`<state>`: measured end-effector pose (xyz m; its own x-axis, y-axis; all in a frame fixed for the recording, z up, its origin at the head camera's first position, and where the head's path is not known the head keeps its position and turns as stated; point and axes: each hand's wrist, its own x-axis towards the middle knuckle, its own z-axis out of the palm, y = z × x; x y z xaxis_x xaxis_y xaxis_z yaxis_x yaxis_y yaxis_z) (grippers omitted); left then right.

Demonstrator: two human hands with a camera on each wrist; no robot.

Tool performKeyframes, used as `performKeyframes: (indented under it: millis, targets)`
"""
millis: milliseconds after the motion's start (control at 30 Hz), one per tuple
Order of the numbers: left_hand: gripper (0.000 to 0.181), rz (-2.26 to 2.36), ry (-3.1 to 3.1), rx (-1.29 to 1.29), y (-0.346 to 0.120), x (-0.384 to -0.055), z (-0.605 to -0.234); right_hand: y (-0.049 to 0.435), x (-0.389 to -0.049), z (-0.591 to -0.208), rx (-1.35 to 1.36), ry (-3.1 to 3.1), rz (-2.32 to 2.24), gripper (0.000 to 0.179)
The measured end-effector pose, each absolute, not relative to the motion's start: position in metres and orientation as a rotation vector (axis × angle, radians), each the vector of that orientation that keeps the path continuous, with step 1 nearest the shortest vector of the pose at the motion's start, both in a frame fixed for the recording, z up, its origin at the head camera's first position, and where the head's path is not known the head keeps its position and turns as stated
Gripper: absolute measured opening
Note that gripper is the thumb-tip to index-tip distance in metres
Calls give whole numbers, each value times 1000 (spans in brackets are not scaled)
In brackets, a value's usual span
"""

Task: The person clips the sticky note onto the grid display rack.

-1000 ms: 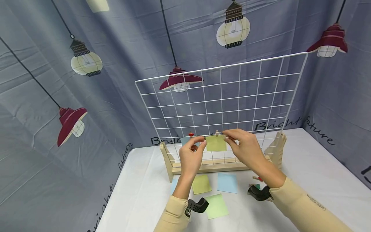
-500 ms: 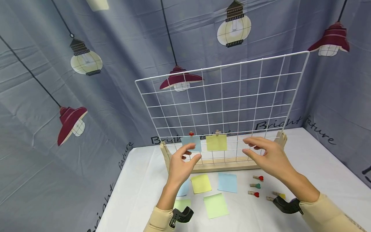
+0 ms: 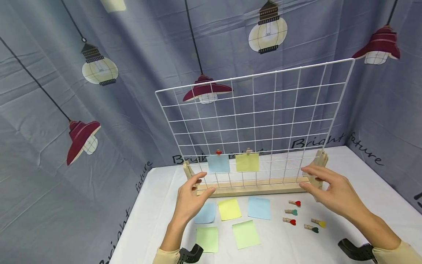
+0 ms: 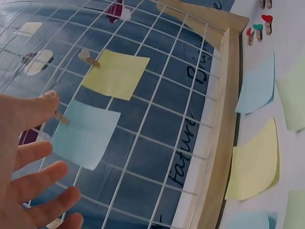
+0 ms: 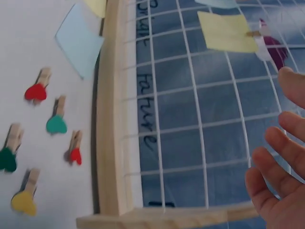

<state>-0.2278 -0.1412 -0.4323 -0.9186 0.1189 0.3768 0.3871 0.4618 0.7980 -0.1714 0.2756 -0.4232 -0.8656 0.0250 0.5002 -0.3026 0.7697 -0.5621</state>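
A blue sticky note [image 3: 218, 164] and a yellow sticky note [image 3: 247, 162] hang side by side on the white wire grid [image 3: 263, 128]. A clothespin with a red heart [image 3: 218, 151] holds the blue note, and a second clothespin [image 3: 248, 150] holds the yellow one. My left hand [image 3: 189, 200], fingers relaxed and apart, is in front of the grid's lower left, below the blue note. My right hand [image 3: 333, 189] holds nothing and hovers before the right end of the wooden base [image 3: 260, 189]. In the right wrist view its fingers [image 5: 281, 181] are loosely bent.
On the white table lie more sticky notes: a yellow note [image 3: 229, 209], a blue note [image 3: 259, 208], a green note [image 3: 246, 234], plus another blue and another green one near my left wrist. Several heart clothespins [image 3: 291, 212] are spread to their right. A grey patterned curtain hangs behind.
Both hands have come away from the hanging yellow note, the left moving left and down, the right moving right and down. The yellow note stays clipped to the grid.
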Motion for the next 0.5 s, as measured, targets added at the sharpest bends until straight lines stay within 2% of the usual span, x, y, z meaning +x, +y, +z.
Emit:
performKeyframes:
  millis: [300, 500]
  targets:
    - [59, -1372, -2483, -414, -164, -222, -437, 299, -165, -434, 94, -2569, 874, 60]
    - [66, -1376, -2483, -414, -176, -222, -442, 319, -160, -447, 25, -2558, 879, 63]
